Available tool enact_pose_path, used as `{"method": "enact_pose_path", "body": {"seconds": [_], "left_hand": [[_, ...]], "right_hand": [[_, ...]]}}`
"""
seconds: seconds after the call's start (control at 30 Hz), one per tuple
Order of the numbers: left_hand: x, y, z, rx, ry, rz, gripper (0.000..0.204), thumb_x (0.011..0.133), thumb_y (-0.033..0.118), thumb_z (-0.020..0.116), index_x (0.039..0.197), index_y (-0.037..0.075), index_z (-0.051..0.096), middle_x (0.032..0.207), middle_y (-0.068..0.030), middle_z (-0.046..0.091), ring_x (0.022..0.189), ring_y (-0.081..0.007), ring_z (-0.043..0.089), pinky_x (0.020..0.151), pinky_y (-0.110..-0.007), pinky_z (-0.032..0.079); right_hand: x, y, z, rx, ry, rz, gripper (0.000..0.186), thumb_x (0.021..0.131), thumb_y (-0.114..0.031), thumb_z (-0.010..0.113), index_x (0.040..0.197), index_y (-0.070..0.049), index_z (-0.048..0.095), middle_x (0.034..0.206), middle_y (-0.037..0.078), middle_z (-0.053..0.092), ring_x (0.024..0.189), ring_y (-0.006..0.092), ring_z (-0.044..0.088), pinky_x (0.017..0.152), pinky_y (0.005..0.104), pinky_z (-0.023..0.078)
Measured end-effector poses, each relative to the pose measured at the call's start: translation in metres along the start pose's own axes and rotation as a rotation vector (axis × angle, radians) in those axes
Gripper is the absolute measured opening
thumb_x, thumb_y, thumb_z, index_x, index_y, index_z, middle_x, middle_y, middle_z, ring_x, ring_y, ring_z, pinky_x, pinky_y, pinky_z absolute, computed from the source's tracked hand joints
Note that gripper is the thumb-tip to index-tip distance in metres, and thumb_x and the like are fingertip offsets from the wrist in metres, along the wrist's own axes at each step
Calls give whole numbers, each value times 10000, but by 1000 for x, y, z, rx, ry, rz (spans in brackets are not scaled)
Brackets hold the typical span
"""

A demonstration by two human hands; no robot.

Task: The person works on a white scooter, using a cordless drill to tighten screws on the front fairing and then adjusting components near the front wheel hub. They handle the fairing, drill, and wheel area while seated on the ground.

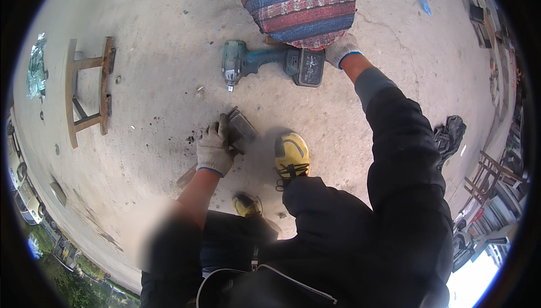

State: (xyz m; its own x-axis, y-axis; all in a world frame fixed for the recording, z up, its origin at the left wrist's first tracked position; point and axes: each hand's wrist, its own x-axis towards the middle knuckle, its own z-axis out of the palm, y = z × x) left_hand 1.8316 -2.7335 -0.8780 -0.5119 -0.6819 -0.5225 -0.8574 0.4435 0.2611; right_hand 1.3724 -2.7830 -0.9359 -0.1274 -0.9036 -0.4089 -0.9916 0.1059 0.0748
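Note:
My left hand (215, 147), in a pale knit glove, is closed round one side of a dark, boxy metal piece (242, 131) with raised edges, held low over the concrete. A strip of wood (186, 177) shows partly behind that wrist. At the far side, my right hand (341, 50), also gloved, grips the near right edge of a round stool (301, 7) with a striped red, blue and white cover; its fingertips are hidden. Between the hands, a teal cordless impact wrench (265, 59) lies on its side with its black battery (309, 67) close to the right hand.
A small wooden frame (90, 91) lies at the left, near crumpled green plastic (37, 67). My yellow shoe (292, 153) stands just right of the metal piece. A black bag (449, 137) and a wooden rack (483, 175) are at the right. Parked vehicles (23, 192) stand at the far left.

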Motion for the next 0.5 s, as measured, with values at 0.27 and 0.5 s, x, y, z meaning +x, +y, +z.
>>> {"method": "enact_pose_path", "body": {"seconds": [0.27,0.5], "left_hand": [[17,-3,2,89,-48,-112,873,909,104,684,1674,92,264,1320,-227,642,1116,-451,681,949,-537,570],[29,-8,-23,-180,-122,-332,724,957,151,632,1629,74,372,1320,-271,693,1165,-461,705,959,-521,580]], "right_hand": [[-9,-7,-6,1,-80,10,283,972,-261,597,1168,-165,777,1177,138,784,1127,350,744,944,494,604],[-25,-10,-30,142,-196,127,358,935,-291,622,1227,-136,760,1193,179,773,1157,385,724,976,509,583]]}}
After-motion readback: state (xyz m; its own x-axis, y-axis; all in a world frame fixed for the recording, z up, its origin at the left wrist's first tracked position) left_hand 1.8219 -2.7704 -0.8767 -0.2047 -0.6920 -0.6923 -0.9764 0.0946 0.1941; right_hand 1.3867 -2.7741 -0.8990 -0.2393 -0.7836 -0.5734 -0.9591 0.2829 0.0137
